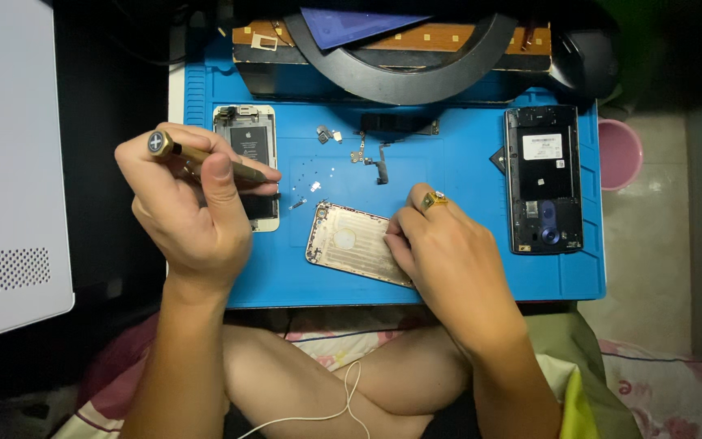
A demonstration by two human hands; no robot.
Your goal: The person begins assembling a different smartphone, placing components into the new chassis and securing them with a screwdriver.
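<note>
Your left hand [192,215] fingers are closed round a brass screwdriver [205,158] above the opened phone [245,134]; your right hand [448,248] fingers press the gold phone shell [347,244] flat on the blue mat [465,276]

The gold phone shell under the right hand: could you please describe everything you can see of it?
The gold phone shell is a thin, metal-looking back housing with rounded corners, faint lines across it and a round pale spot near its middle. It lies flat and slightly tilted on the blue mat. The right hand rests on its right end, hiding that part.
</note>
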